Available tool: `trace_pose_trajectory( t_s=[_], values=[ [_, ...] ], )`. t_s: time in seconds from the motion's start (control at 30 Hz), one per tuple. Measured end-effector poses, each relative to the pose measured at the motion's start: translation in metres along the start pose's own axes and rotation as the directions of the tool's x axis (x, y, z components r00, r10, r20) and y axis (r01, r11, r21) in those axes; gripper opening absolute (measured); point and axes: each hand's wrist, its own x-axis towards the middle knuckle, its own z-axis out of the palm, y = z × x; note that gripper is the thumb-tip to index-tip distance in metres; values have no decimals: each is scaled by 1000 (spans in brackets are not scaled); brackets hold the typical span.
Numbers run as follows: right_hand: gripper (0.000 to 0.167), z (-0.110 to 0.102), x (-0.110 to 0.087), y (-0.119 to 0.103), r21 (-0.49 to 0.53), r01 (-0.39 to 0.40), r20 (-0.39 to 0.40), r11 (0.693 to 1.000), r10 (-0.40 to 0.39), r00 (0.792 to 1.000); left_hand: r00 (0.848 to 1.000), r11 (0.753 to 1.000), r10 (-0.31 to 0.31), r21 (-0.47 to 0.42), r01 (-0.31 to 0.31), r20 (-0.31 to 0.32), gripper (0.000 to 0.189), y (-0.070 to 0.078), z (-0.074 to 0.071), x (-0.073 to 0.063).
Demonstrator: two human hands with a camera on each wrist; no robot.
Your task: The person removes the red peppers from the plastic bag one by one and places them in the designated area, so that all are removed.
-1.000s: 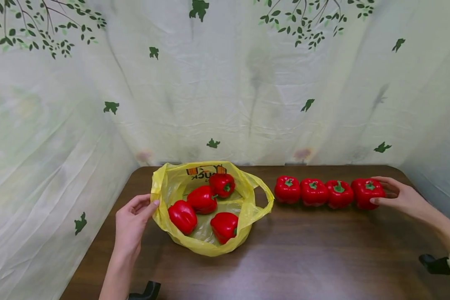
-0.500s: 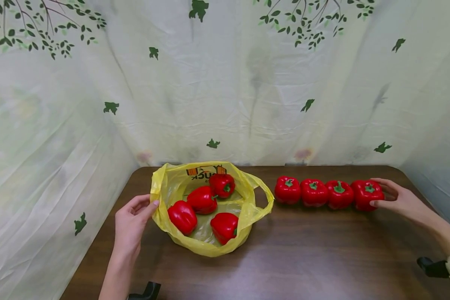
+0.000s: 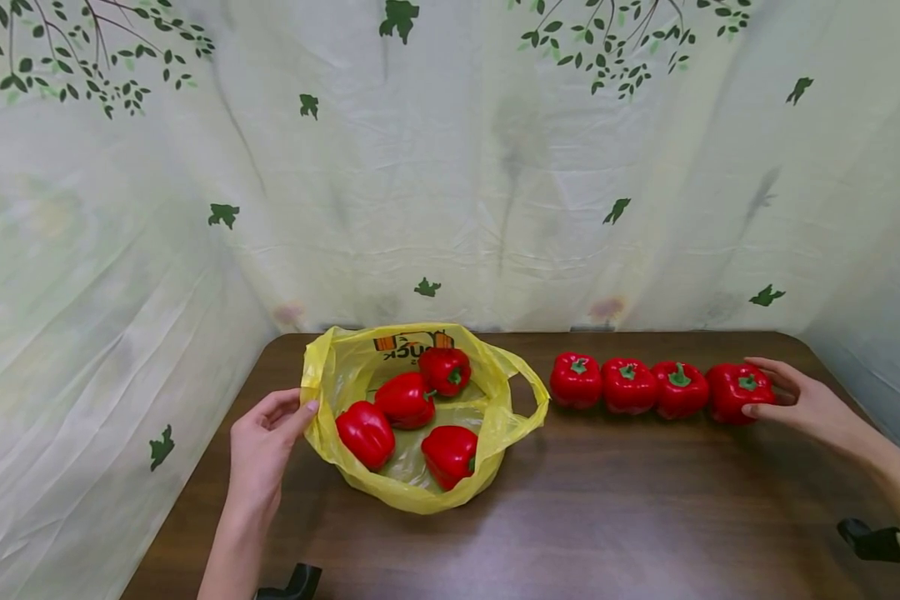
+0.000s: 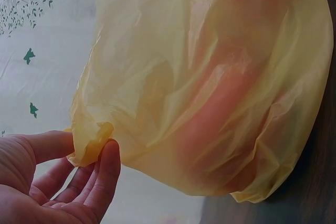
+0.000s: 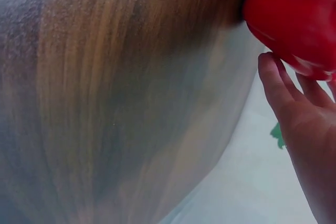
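Note:
My left hand [image 3: 264,442] pinches the left rim of a yellow plastic bag [image 3: 401,496] between thumb and fingers. In the left wrist view the thin film of the bag [image 4: 152,93] bunches at the fingertips, and red shows through it. Several red bell peppers [image 3: 363,435] lie inside the open bag. My right hand [image 3: 817,408] holds the rightmost red bell pepper [image 3: 735,396] of a row, thumb in front and fingers behind. That bell pepper [image 5: 294,19] also fills the upper right corner of the right wrist view, against the fingers.
Three more red bell peppers, the nearest to the bag being one bell pepper [image 3: 576,380], stand stem-up in line at the back of the brown wooden table [image 3: 607,517]. A leaf-printed pale curtain [image 3: 450,183] hangs behind the table and along both sides.
The rightmost bell pepper first shifts slightly towards the front, then moves a little right and tilts in my right hand, parting slightly from its neighbour. My left hand and the bag stay put.

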Motion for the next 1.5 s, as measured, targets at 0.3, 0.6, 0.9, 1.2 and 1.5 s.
trace_pose_trajectory(
  t_s=[0.3, 0.6, 0.9, 1.2, 1.5],
  values=[
    [80, 0, -1, 6, 1, 20, -6, 1000, -20, 1000, 1000, 1000, 3, -5, -3, 3, 36, 1, 0, 1],
    [80, 3, 2, 4, -17, 36, -16, 999, -37, 999, 1000, 1000, 5, -14, -5, 11, 36, 0, 1, 0],
    [85, 4, -7, 3, -9, 34, -83, 999, -35, 996, 1000, 1000, 9, -7, -9, 8, 36, 1, 1, -1],
    [81, 15, -22, -7, -38, 100, -291, 994, -107, 951, 1000, 1000, 16, -8, -16, 4, 34, 1, 0, -1],
    [76, 16, -34, -37, -67, 123, -318, 990, -138, 938, 1000, 1000, 19, 3, -19, 4, 34, 2, 1, -1]
  ],
)
